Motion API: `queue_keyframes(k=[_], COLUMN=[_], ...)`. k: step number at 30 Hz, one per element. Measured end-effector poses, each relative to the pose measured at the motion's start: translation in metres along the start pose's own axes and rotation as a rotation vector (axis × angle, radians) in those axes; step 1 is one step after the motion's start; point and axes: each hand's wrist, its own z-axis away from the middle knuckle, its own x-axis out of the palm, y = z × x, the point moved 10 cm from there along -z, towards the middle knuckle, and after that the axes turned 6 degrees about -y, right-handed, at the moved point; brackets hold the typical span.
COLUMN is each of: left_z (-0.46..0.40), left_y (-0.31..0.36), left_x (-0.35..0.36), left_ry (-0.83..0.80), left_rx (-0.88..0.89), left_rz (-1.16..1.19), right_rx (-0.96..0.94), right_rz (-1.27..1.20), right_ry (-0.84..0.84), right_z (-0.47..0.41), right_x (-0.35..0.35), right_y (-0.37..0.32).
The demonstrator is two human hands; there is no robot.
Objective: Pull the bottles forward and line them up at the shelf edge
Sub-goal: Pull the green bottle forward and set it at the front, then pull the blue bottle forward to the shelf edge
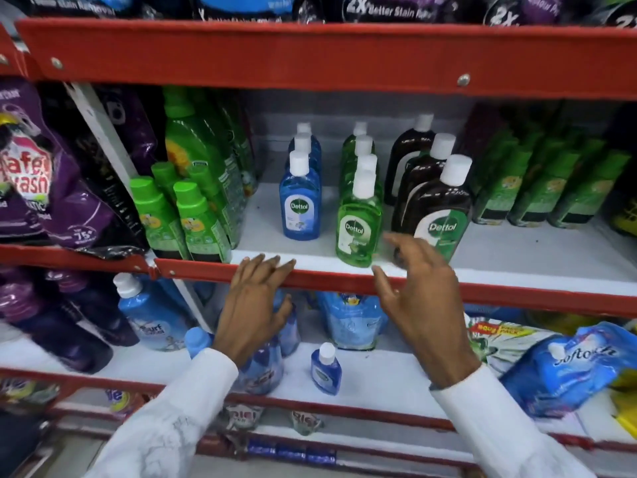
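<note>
While three short rows of clear plastic bottles with white caps are standing on the white middle shelf point(517, 250), the work is looking only partly done; the front green bottle point(357, 224) is already sitting just beside the red front edge point(344, 279) of the shelf, and the front dark brown bottle point(437, 215) is also near this edge, partly behind the right hand; the front blue bottle point(301, 205) is staying clearly further back from the edge, so I am judging that this row is what is left to pull forward; the bottles behind each front one are standing close in file toward the back wall, and they probably need to follow too.

The left hand point(255, 298) is resting open on the red front edge, fingers spread flat over the lip and gripping nothing; the right hand point(417, 291) is hovering open in front of the shelf edge, fingers curved and apart, holding nothing, with its fingertips just before the dark brown bottle; whether they are touching it, I cannot tell.

All bottles are standing upright, labels facing forward; the blue one is smaller than the green, and the dark brown one is the tallest; the three fronts are not yet making one straight line along the edge.
</note>
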Motion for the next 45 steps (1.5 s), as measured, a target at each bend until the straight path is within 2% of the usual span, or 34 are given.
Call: queue_keyframes(k=[2, 7, 10, 13, 17, 21, 26, 31, 37, 45], left_z=[0.004, 0.002, 0.004, 0.004, 0.003, 0.005, 0.003, 0.003, 0.003, 0.004], left_y=[-0.006, -0.005, -0.005, -0.005, -0.010, -0.027, -0.031, -0.031, -0.033, -0.032], left_x=[0.000, 0.002, 0.001, -0.002, -0.004, -0.016, -0.019, -0.018, -0.016, -0.020], left_ry=[-0.005, -0.010, -0.008, -0.030, -0.086, -0.045, -0.028, -0.012, -0.007, -0.013], left_rx=[0.004, 0.010, 0.014, 0.035, 0.055, 0.026, 0.040, 0.044, 0.044, 0.052], left_rz=[-0.017, 0.050, 0.065, 0.041, -0.025, 0.012, 0.059, 0.101, 0.170, 0.171], right_rx=[0.019, 0.273, 0.359, 0.382, 0.309, 0.239, 0.140, 0.076, 0.053, 0.051], right_rz=[-0.039, -0.113, -0.076, -0.051, -0.034, -0.076, -0.155, -0.143, -0.038, -0.079], right_ry=[-0.096, -0.727, -0.850, -0.835, -0.773, -0.613, -0.331, -0.188, -0.249, -0.272], right_z=[0.026, 0.096, 0.122, 0.124, 0.110, 0.071, -0.005, -0.067, -0.106, -0.117], right_x=[0.033, 0.172, 0.218, 0.238, 0.227, 0.170, 0.069, 0.020, 0.065, 0.097], right_y=[0.015, 0.072, 0.085, 0.087, 0.076, 0.043, -0.022, -0.063, -0.068, -0.060])
